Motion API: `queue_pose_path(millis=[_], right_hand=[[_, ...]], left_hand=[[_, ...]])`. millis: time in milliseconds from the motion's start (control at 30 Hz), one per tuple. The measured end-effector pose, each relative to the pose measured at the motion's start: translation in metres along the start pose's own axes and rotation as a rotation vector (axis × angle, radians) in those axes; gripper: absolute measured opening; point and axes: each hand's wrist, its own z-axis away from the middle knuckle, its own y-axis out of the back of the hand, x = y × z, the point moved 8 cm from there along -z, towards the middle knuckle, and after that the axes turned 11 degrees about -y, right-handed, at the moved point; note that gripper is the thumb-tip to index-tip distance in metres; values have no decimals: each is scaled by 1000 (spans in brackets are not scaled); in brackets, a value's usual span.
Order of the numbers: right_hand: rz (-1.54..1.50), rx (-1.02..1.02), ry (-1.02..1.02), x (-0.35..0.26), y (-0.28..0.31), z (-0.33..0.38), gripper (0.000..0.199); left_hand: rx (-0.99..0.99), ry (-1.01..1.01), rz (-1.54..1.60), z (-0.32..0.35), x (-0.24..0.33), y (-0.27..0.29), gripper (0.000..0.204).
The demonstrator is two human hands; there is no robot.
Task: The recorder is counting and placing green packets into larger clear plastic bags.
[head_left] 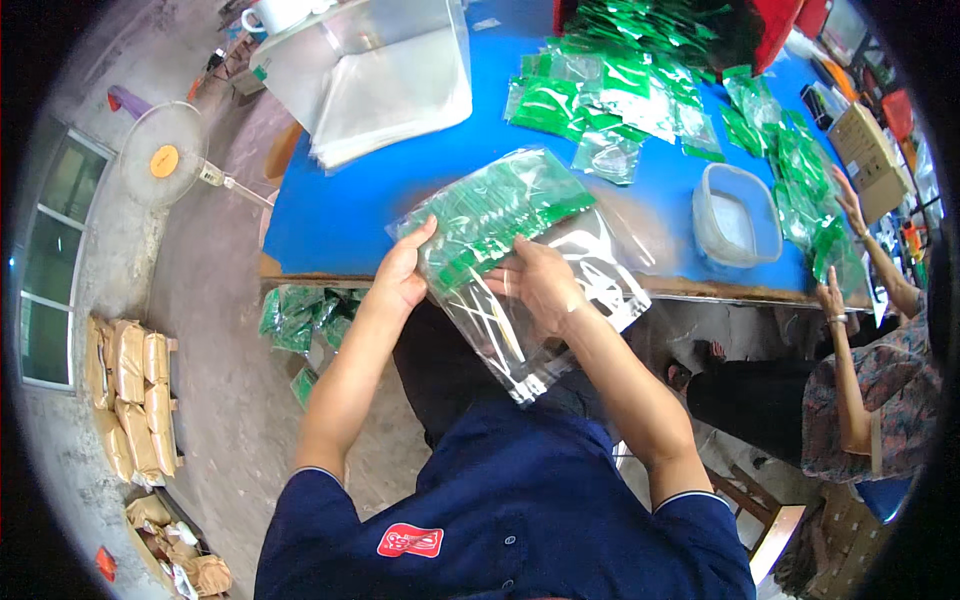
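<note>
A large clear plastic bag (600, 262) is held tilted over the table's near edge, with a neat row of flat green packets (505, 205) inside its far part. My left hand (403, 268) grips the bag's left edge, thumb on top. Close to the near edge of the packets is my right hand (545, 285), its thumb and fingers closed around that edge. Glare on the film hides whether this hand is within the bag or over it. The bag's near end hangs toward my lap.
A stack of clear bags (390, 100) lies on the blue table (340, 215). Loose green packets (620, 95) spill from a red bin (780, 30). A clear plastic tub (735, 220) stands at right, where another person's hands (832, 295) touch green packets. A fan (163, 160) stands left.
</note>
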Motion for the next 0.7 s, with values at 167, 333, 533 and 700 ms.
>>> queue_pose_path(millis=[167, 333, 533, 700], right_hand=[[257, -153, 29, 35, -35, 4, 47], [793, -615, -202, 67, -43, 99, 33], [930, 323, 914, -178, 10, 5, 33], [1553, 1002, 970, -293, 97, -78, 79]], left_hand=[[-107, 101, -206, -36, 33, 16, 38], [107, -1019, -1457, -32, 151, -13, 64], [-93, -902, -1996, -15, 60, -68, 85], [-263, -689, -1930, -4, 34, -50, 89]])
